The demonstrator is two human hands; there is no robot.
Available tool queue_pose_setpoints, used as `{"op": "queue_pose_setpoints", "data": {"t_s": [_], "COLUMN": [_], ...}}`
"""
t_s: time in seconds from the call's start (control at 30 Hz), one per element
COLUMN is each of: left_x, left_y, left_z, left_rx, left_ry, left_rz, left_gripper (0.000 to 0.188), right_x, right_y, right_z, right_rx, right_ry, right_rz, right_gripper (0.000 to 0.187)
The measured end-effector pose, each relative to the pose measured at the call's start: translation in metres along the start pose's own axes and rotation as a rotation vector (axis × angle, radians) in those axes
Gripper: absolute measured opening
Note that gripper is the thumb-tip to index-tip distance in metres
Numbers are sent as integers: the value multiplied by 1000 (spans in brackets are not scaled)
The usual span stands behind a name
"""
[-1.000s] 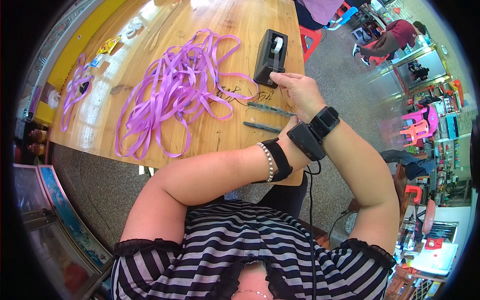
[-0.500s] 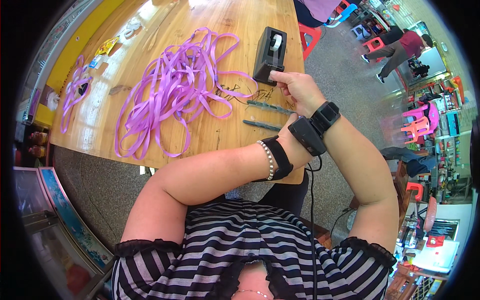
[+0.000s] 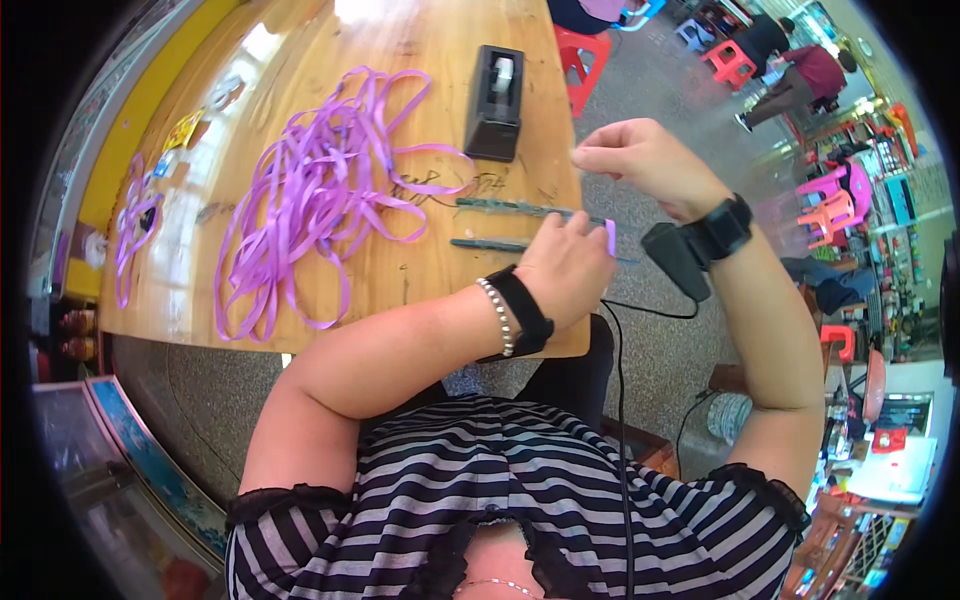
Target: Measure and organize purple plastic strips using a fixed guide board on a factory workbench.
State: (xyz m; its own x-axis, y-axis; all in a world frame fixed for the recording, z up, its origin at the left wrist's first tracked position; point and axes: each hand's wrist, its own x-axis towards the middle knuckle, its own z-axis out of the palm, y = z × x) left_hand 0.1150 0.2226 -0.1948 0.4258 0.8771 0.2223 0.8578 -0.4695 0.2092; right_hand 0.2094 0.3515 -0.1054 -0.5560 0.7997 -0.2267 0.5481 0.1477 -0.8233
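Two thin dark rods [image 3: 490,244], partly covered with something clear, lie side by side near the table's right edge. My left hand [image 3: 565,262] is palm down over their right part, fingers bent onto them. A short piece of purple ribbon [image 3: 611,238] shows at its fingertips; how it is fixed is hidden. My right hand [image 3: 640,165] is raised beyond the table edge, thumb and forefinger pinched; anything between them is too small to make out. The black tape dispenser [image 3: 494,135] with a white roll stands farther away. A tangled heap of purple ribbon [image 3: 300,200] lies to the left.
More purple ribbon [image 3: 135,215] and a yellow packet [image 3: 184,130] lie at the wooden table's [image 3: 400,300] far left. A black cable [image 3: 622,400] hangs from my wrist device. Red stools [image 3: 582,65] and other people [image 3: 815,80] are beyond the table's right side.
My right hand has moved away from the tape dispenser, to the right past the table edge. The left hand now shows over the rods, with the purple piece visible. The view has shifted slightly.
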Motion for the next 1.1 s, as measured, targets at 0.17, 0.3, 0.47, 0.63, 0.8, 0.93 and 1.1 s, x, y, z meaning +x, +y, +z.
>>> {"op": "queue_pose_setpoints", "data": {"t_s": [0.17,0.3,0.47,0.63,0.8,0.93,1.1], "left_x": [0,2,5,7,8,8,7], "left_y": [-1,1,5,6,6,5,6], "left_z": [0,-2,-5,-7,-7,-8,-6], "left_rx": [-37,-10,0,-10,-17,-8,11], "left_ry": [63,86,91,48,37,28,46], "left_rz": [45,58,49,30,17,21,26], "left_gripper": [16,20,25,30,32,33,31], "right_x": [-37,-38,-13,4,12,20,23], "right_y": [29,52,60,49,40,34,31], "right_z": [-65,-74,-59,-45,-38,-29,-23], "right_rx": [-248,-406,-533,-752,-911,-1055,-1116], "right_ry": [-315,-394,-571,-639,-666,-688,-700], "right_rz": [-17,-26,-113,-112,-66,-13,-59], "right_gripper": [22,24,23,23,26,24,22]}}
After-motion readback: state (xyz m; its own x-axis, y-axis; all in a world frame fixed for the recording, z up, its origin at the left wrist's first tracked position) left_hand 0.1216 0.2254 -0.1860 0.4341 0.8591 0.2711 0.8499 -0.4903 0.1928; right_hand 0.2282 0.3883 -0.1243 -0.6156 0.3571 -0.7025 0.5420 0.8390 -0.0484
